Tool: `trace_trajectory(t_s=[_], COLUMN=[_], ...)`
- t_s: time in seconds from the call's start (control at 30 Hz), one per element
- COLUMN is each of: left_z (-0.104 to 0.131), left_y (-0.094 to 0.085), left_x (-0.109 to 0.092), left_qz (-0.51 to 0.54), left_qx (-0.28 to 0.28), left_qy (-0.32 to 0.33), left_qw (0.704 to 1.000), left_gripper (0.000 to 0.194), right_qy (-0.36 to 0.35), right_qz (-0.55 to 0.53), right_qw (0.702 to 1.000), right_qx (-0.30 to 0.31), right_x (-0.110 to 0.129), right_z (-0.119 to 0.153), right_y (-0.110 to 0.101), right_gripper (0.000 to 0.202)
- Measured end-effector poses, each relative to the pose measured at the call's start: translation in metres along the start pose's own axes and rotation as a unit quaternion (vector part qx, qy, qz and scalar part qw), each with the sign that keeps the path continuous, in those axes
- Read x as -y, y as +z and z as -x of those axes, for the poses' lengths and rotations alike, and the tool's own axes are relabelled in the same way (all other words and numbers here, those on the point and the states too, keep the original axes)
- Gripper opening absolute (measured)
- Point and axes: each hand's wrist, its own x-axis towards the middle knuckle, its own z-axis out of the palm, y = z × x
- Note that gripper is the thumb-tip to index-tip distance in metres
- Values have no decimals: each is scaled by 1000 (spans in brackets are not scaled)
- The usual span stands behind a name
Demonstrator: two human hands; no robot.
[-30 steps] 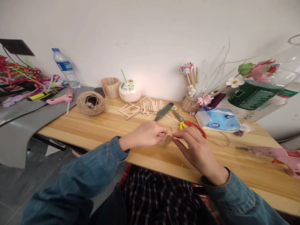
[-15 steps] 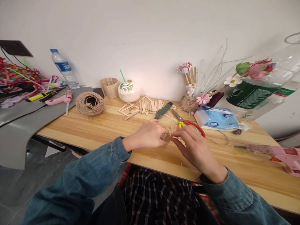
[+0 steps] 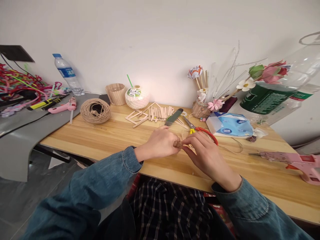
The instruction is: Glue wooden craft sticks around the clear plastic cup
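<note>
Pinching a small wooden piece (image 3: pixel 177 144) between both hands, over the near part of the worktop (image 3: pixel 120 140). Clenching the fingers of the left hand (image 3: pixel 161 142) around the piece, hiding much of it. Grasping its other end with the fingertips of the right hand (image 3: pixel 206 151), holding thumb and forefinger close together.

Having the scissors (image 3: pixel 190 123) just beyond the right hand, with red and yellow handles partly behind the fingers. Facing a dark green blade (image 3: pixel 176 116) beyond the left hand, slanting beside loose and joined wooden sticks (image 3: pixel 160 114). Seeing a white round drink (image 3: pixel 137 98) with a green straw behind those sticks, and a ribbed wooden cup (image 3: pixel 116 94) next to it, near the wall. Having a coil of twine (image 3: pixel 95 111) off to the left, near a pink glue gun (image 3: pixel 63 106) on a grey mat (image 3: pixel 20 150), and an upright water bottle (image 3: pixel 67 74) farther back. Having a blue-and-white tissue pack (image 3: pixel 231 124) out to the right, beside a small pot (image 3: pixel 200 109) with paper flowers, and a second pink glue gun (image 3: pixel 300 161) lying nearer the right edge.
</note>
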Motion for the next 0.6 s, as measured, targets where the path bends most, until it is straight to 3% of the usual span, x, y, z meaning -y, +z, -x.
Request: trace_trajectory(t_s=[0.23,0.33,0.6], left_z=[0,1,1], left_y=[-3,-4,-6], left_x=[2,1,-1], left_qz=[24,44,66], left_qx=[7,15,30], left_qy=[8,9,-5], left_qw=[1000,999,997], left_gripper=[23,22,20], right_qy=[31,62,129], right_qz=[-52,-90,-32], right_qw=[998,994,983], right_qx=[20,16,123], right_x=[-2,-7,-14], right_z=[1,3,13], right_y=[-1,0,14], right_gripper=[3,19,60])
